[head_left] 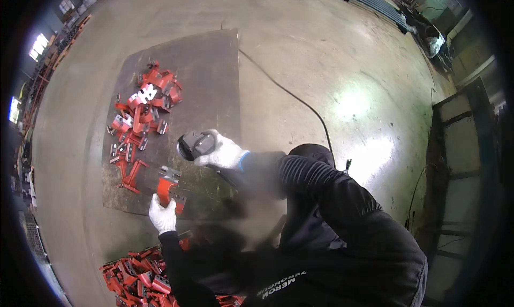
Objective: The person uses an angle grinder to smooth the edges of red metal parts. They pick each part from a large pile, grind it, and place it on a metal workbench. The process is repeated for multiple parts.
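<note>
White-gloved, my left hand (163, 216) is closed on the lower edge of a red metal bracket (166, 189) with a bare grey end and holes. My right hand (226, 152), also gloved in white, grips a dark grey power tool with a round black front (187, 147), which looks like an angle grinder. It is held up and apart from the bracket, to its upper right. Just beyond the left hand, a loose pile of similar red brackets (140, 111) lies on a dark sheet (209, 66).
A second heap of red brackets (134, 277) is by my left forearm. Across the concrete floor (300, 55) a black cable (289, 91) runs toward my legs. Dark framed panels (460, 146) stand at the right, and corrugated sheets (375, 7) lie at the far right.
</note>
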Tool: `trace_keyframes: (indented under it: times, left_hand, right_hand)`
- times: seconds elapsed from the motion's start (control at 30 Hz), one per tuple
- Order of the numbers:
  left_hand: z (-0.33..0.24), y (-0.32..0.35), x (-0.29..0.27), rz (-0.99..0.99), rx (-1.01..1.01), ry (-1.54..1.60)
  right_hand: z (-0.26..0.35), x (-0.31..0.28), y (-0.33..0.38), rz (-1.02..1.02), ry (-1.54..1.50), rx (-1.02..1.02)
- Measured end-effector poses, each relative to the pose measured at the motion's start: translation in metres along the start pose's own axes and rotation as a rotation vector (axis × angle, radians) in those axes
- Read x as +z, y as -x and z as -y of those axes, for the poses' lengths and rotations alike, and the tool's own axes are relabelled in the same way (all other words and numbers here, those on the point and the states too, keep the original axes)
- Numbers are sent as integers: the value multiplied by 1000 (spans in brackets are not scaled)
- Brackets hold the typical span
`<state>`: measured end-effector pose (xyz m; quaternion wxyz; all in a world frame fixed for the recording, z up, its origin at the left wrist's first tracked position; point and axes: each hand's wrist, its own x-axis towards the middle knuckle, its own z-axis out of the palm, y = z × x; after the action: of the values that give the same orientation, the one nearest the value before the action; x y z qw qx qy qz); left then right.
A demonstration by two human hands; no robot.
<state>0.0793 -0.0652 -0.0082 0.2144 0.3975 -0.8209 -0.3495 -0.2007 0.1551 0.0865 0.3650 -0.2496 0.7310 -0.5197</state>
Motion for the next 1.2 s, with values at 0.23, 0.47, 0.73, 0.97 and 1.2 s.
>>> trace_keyframes:
  times: [0.23, 0.47, 0.73, 0.97, 1.2]
  left_hand:
    - [-24, -20, 4, -71, 287, -362]
    - [-22, -6, 12, -24, 228, -316]
    - [-45, -1, 10, -73, 285, -186]
    - [0, -12, 12, -129, 215, -23]
    - [-23, -14, 5, -233, 158, -256]
  right_hand:
    - [-20, 19, 1, 219, -239, -29]
    - [-30, 35, -9, 194, -347, 164]
    - [-2, 9, 5, 340, -345, 80]
    - [-14, 2, 10, 399, -424, 266]
    - [-56, 19, 4, 248, 106, -423]
